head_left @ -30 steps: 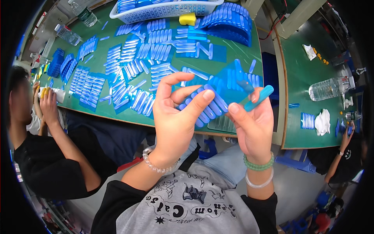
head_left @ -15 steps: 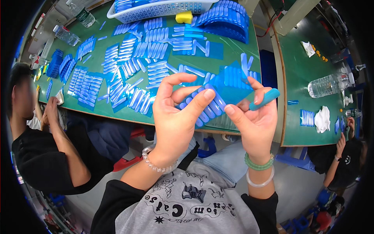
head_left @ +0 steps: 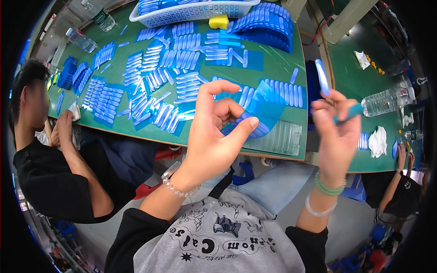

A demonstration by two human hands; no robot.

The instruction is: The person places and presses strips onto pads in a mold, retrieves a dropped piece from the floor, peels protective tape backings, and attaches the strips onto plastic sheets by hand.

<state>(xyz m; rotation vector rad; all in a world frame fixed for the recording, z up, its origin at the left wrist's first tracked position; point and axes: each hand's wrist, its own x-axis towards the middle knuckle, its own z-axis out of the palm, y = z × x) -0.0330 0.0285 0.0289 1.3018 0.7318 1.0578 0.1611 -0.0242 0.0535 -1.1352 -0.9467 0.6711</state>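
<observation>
My left hand (head_left: 216, 132) pinches a blue film sheet (head_left: 268, 102) between thumb and fingers. Glossy blue strips lie side by side on the sheet, partly hidden behind the thumb. Off to the right, past the table's edge, my right hand (head_left: 337, 132) is slightly blurred. A single long blue strip (head_left: 322, 77) sticks up from its fingertips, and a teal round-ended stick (head_left: 350, 113) is tucked in the same hand. Below the film, a clear ribbed tray (head_left: 289, 139) lies at the front edge of the green table (head_left: 277, 63).
Sheets of blue strips (head_left: 186, 86) cover much of the table. A white basket (head_left: 195, 16) holding more stands at the back, near a yellow sponge (head_left: 218, 22) and a blue stack (head_left: 273, 27). Bottles (head_left: 98, 16) stand far left. People (head_left: 59, 177) work at both sides.
My right hand has moved away to the right from the film, now with a blue strip upright in its fingers. The film in my left hand has tilted, baring the clear tray.
</observation>
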